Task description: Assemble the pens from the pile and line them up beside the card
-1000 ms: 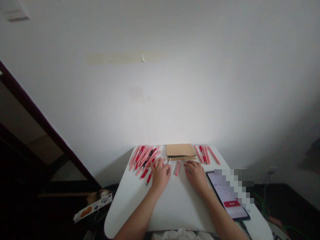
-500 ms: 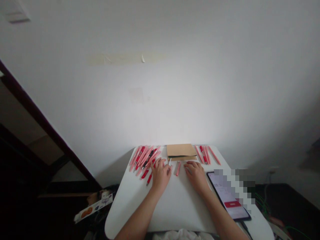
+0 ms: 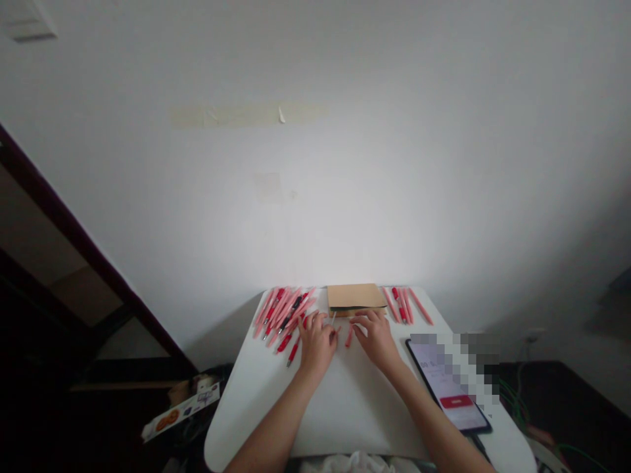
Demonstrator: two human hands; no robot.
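On the white table [image 3: 340,407], my left hand [image 3: 318,341] is closed at the right edge of a pile of pink and red pens [image 3: 283,318]. Its thumb and fingers pinch a pink pen part, mostly covered by the hand; a thin whitish stick [image 3: 334,318] shows just above the fingertips. My right hand [image 3: 377,338] has its thumb and index finger closed at the upper end of a short pink pen piece [image 3: 349,337], which lies between the two hands. Its other fingers are bent above the table.
A brown cardboard-coloured notebook [image 3: 355,297] lies at the back against the wall. Several pink and red pens [image 3: 404,305] lie in a row to its right. A phone [image 3: 448,387] with a lit screen and a cable is at the table's right edge.
My right hand has moved left and its thumb and index finger have come onto the short pink pen piece. My left hand stays nearly in place.
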